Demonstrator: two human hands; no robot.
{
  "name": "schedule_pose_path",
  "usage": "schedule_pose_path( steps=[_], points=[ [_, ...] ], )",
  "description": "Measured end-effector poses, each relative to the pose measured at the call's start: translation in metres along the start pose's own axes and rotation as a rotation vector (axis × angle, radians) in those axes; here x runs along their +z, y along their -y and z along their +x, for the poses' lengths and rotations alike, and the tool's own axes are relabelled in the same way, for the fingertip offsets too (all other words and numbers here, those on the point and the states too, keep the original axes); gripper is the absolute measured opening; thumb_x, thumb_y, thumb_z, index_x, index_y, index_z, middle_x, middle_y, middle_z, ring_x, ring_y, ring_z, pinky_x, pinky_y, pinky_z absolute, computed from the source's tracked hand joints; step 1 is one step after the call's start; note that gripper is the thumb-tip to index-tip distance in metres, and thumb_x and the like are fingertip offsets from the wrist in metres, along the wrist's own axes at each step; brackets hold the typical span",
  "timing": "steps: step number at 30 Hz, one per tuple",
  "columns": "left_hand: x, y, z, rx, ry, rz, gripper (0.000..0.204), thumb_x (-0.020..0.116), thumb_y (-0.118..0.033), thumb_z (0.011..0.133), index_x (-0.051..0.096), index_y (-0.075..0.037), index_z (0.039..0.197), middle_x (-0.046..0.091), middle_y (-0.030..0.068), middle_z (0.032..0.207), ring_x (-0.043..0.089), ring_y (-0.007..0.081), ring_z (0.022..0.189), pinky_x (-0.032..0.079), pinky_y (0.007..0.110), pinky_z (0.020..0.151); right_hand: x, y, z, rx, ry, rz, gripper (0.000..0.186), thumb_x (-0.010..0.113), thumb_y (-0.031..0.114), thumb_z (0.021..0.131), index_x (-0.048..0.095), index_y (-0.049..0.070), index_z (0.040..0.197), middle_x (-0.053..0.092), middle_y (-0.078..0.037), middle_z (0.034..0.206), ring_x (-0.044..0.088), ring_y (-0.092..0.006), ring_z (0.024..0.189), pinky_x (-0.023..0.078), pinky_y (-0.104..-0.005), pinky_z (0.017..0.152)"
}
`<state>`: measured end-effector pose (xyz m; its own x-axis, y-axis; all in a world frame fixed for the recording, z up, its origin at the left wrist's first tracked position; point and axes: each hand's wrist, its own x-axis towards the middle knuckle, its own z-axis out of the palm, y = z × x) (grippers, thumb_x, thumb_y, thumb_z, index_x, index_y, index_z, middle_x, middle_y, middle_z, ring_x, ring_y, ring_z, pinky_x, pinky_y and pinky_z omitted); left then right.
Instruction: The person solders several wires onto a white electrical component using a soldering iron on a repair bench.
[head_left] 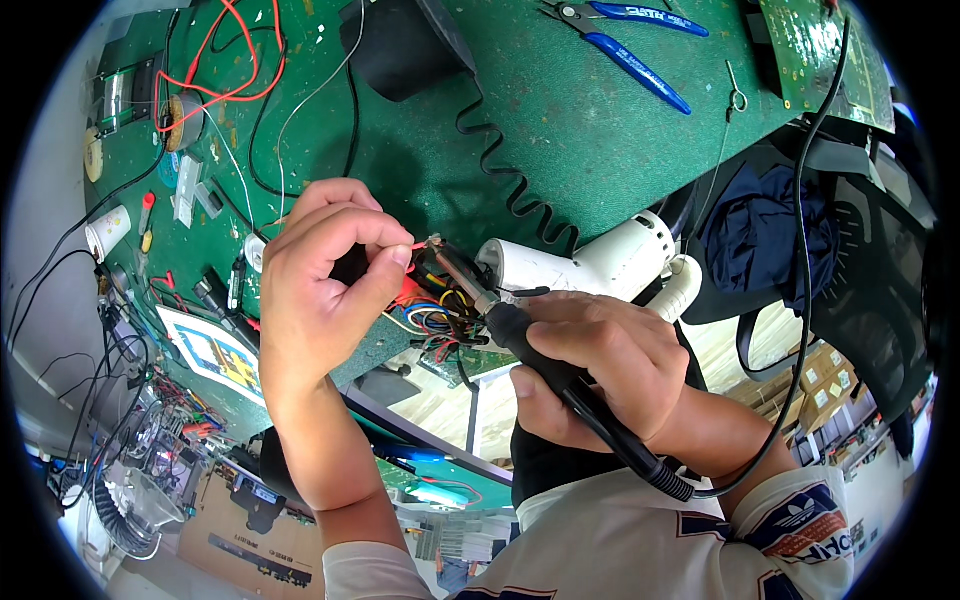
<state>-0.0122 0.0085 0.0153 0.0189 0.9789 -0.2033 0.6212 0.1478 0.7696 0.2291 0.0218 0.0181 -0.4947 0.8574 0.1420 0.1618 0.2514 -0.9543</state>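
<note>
My left hand (325, 270), at the middle of the picture, pinches a thin red wire (419, 245) between thumb and forefinger. In my right hand (615, 360) is a black-handled soldering iron (530, 345), pointing up and left. Its tip comes close to the end of the red wire; whether they touch is too small to tell. Just below lies a bundle of coloured wires (430, 318), partly hidden by my hands. A white tubular housing with a slotted end (550, 265), shaped like a hair dryer, rests beside the iron, and a black coiled cord (510, 175) runs to it.
Blue-handled cutters (640, 75) lie at the far side of the green worktop (420, 150). A green circuit board (830, 70) is at the far right. Red test leads (235, 95), a wire spool (185, 122) and a white cup (108, 233) stand left. A dark chair (860, 270) is right.
</note>
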Motion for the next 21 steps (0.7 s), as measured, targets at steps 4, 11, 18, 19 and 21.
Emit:
schedule_pose_path(
  steps=[4, 11, 18, 19, 21],
  points=[
    [-0.0008, -0.0021, 0.0002, -0.025, 0.011, -0.003, 0.011, 0.073, -0.001, 0.073, 0.067, -0.005, 0.081, 0.064, 0.0034, 0.075, 0.061, 0.0219, 0.087, 0.047, 0.033, 0.072, -0.0019, 0.0032, 0.0003, 0.034, -0.005, -0.003, 0.029, 0.077, 0.003, 0.065, 0.062, -0.005, 0.089, 0.064, -0.015, 0.077, 0.069, -0.0319, 0.068, 0.060, -0.0378, 0.065],
    [-0.0019, 0.0003, 0.0000, -0.014, 0.027, -0.005, 0.011, 0.072, 0.000, 0.073, 0.067, -0.005, 0.081, 0.066, 0.0035, 0.077, 0.062, 0.0223, 0.089, 0.048, 0.033, 0.075, 0.0011, -0.0008, -0.0020, -0.016, -0.014, -0.007, 0.028, 0.076, 0.002, 0.065, 0.062, -0.004, 0.088, 0.064, -0.015, 0.077, 0.068, -0.0316, 0.067, 0.060, -0.0372, 0.065],
    [-0.0013, -0.0025, 0.0000, -0.048, 0.011, -0.005, 0.011, 0.072, 0.001, 0.072, 0.068, -0.005, 0.080, 0.066, 0.0040, 0.076, 0.063, 0.0210, 0.088, 0.048, 0.032, 0.073, 0.0036, -0.0032, 0.0000, -0.047, -0.025, 0.009, 0.027, 0.075, 0.002, 0.065, 0.061, -0.004, 0.087, 0.063, -0.014, 0.074, 0.068, -0.0305, 0.064, 0.061, -0.0378, 0.067],
    [-0.0013, -0.0029, 0.0001, -0.047, 0.009, -0.004, 0.011, 0.072, 0.001, 0.072, 0.068, -0.005, 0.080, 0.066, 0.0040, 0.076, 0.063, 0.0208, 0.088, 0.048, 0.032, 0.072, 0.0040, -0.0032, 0.0003, -0.050, -0.028, 0.005, 0.027, 0.075, 0.002, 0.064, 0.061, -0.004, 0.086, 0.063, -0.014, 0.073, 0.067, -0.0303, 0.064, 0.061, -0.0379, 0.067],
    [-0.0009, -0.0029, -0.0001, -0.049, 0.005, -0.008, 0.011, 0.073, 0.001, 0.072, 0.068, -0.005, 0.080, 0.066, 0.0041, 0.076, 0.063, 0.0204, 0.088, 0.048, 0.031, 0.071, 0.0045, -0.0033, 0.0006, -0.054, -0.032, 0.004, 0.027, 0.075, 0.002, 0.064, 0.061, -0.004, 0.086, 0.063, -0.014, 0.073, 0.067, -0.0300, 0.063, 0.061, -0.0380, 0.067]
  ],
)
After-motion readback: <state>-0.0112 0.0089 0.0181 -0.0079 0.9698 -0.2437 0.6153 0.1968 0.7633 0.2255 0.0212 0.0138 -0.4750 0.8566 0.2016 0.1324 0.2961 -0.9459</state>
